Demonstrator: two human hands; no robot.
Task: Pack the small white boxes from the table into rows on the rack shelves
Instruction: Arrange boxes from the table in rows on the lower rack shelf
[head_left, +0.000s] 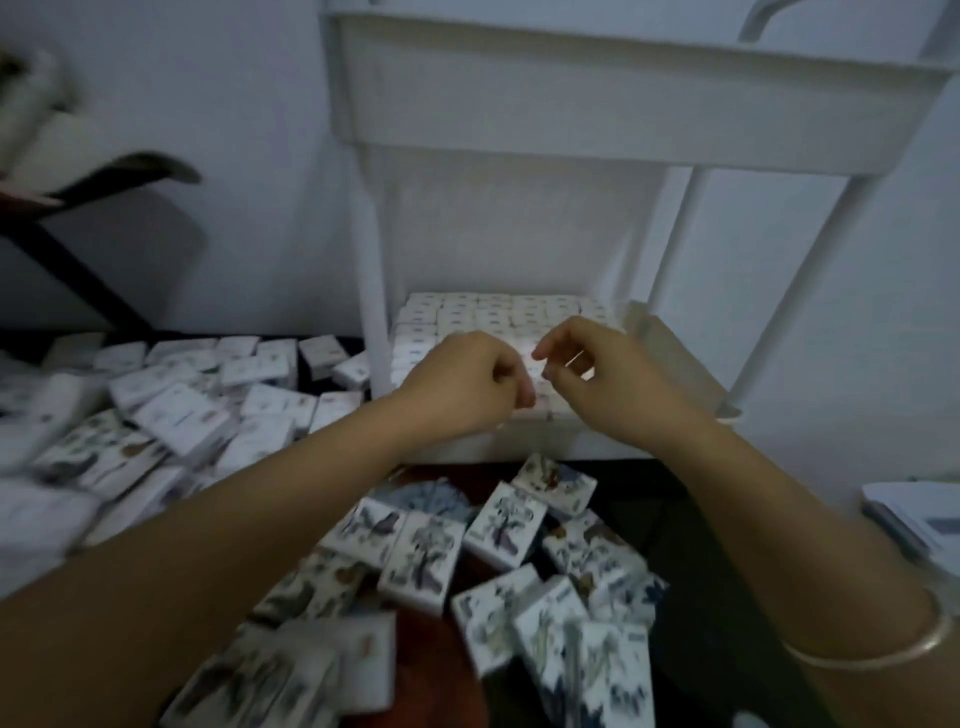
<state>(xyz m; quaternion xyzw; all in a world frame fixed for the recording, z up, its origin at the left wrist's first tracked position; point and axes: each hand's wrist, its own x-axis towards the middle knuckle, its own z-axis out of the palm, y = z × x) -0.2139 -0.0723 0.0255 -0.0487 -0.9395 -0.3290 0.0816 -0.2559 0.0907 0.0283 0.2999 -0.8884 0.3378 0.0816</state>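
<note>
curling left hand (467, 384) and right hand (597, 374) over small white cardboard boxes (467, 312) rowed on a white plastic rack shelf (545, 444). cannot tell if holding anything.

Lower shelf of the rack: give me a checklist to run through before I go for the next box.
1. Left hand free: cannot tell; fingers curled, blurred.
2. Right hand free: cannot tell; thumb and forefinger close together above the rows.
3. Packed boxes on the lower shelf sit in even rows: ok at the back; front hidden by both hands.
4. Space left on that shelf: cannot tell.
5. Loose boxes in reach on the table: ok, many lie just in front of that shelf.
6. Upper shelf has room: cannot tell; its wall hides the inside.
</note>
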